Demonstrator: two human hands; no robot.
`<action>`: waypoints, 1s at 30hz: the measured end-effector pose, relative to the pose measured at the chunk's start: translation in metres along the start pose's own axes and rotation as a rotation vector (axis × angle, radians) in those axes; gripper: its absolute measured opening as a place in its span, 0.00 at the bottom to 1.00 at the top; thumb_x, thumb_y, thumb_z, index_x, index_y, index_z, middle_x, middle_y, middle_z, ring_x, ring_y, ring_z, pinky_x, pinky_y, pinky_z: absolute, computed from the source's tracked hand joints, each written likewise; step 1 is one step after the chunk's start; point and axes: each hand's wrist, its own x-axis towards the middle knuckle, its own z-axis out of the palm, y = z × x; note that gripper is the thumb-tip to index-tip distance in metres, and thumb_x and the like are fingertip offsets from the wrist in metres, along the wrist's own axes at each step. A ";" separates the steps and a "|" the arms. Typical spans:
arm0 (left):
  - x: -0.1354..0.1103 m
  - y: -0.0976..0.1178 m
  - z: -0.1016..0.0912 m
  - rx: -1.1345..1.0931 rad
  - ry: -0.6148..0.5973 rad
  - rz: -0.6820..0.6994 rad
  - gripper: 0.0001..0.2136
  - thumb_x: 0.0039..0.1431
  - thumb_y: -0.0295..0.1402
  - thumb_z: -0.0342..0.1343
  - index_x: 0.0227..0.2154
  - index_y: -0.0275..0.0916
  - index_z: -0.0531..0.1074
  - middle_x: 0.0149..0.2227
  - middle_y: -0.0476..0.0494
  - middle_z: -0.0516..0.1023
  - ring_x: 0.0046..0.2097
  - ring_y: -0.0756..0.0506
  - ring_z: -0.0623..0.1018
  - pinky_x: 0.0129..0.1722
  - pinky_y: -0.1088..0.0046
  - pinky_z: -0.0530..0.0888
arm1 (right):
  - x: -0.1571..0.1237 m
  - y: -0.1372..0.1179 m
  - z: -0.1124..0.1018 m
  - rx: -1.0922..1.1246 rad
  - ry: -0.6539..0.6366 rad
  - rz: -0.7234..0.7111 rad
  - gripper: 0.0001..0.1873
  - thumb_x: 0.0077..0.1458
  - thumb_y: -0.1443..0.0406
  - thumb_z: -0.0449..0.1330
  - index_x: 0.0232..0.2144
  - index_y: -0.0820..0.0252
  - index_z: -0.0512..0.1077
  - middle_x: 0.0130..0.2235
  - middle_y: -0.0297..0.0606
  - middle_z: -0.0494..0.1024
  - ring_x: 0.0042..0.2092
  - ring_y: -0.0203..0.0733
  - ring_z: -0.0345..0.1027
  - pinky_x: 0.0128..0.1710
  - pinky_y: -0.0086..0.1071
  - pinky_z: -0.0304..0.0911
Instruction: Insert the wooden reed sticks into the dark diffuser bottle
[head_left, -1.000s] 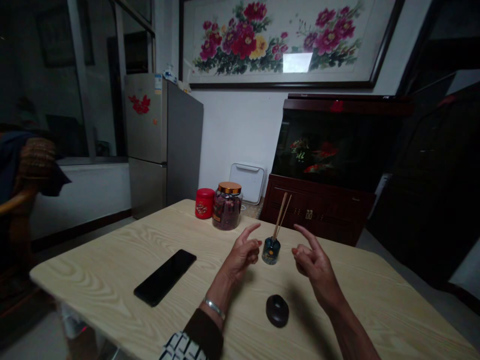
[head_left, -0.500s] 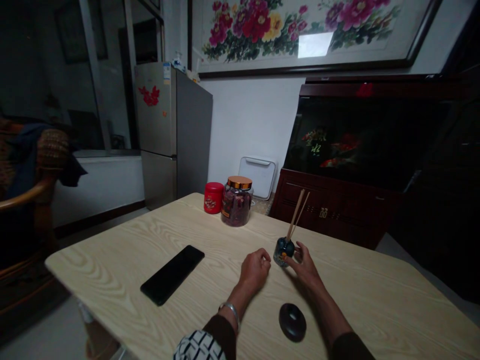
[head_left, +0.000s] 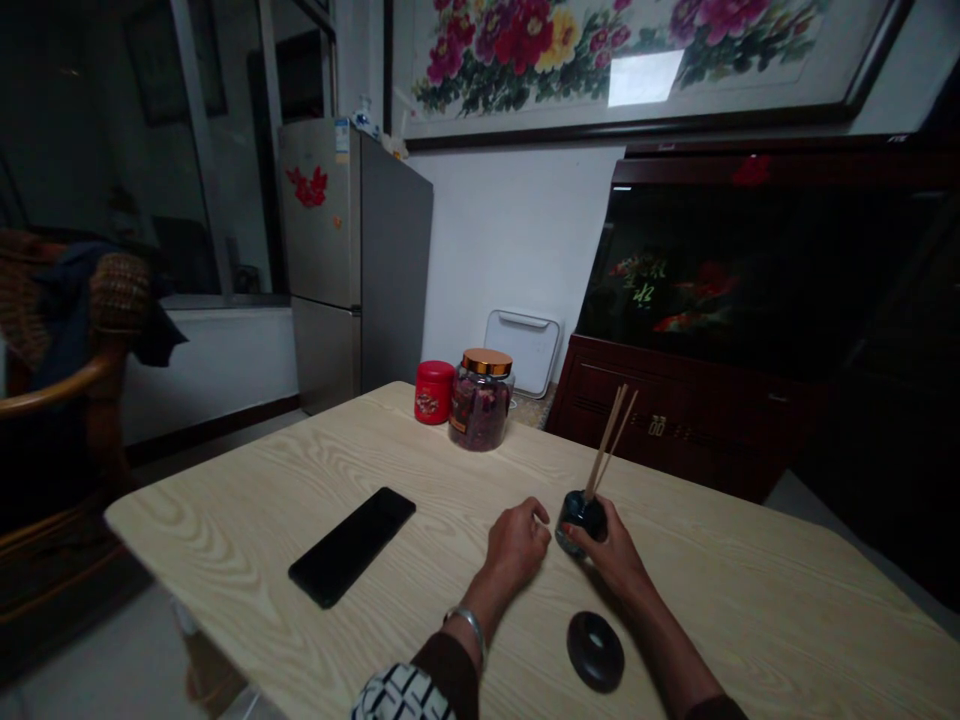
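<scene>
A small dark blue diffuser bottle (head_left: 579,512) with two thin wooden reeds (head_left: 611,442) stands on the light wooden table (head_left: 247,500). My right hand (head_left: 611,555) is wrapped round the bottle from the right. My left hand (head_left: 516,542) rests on the table just left of the bottle, its fingers curled in with nothing visible in them. A bracelet sits on my left wrist. A round black lid-like object (head_left: 595,650) lies on the table between my forearms, close to me.
A black phone (head_left: 352,545) lies face up to the left. A red tin (head_left: 434,392) and a glass jar (head_left: 481,400) with a copper lid stand at the far edge. Beyond are a fridge (head_left: 352,255), a dark cabinet with a fish tank (head_left: 697,300) and a wooden chair (head_left: 60,400) at left.
Both hands came down from the air. My right hand closed round the diffuser bottle and my left hand settled curled on the table beside it. The camera shifted slightly left.
</scene>
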 end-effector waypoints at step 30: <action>-0.006 0.005 -0.002 0.081 -0.071 0.078 0.12 0.49 0.28 0.52 0.38 0.43 0.72 0.31 0.49 0.78 0.34 0.48 0.74 0.34 0.75 0.65 | -0.021 -0.009 0.000 0.216 0.091 0.045 0.30 0.51 0.47 0.58 0.51 0.58 0.68 0.53 0.44 0.73 0.56 0.53 0.63 0.58 0.45 0.56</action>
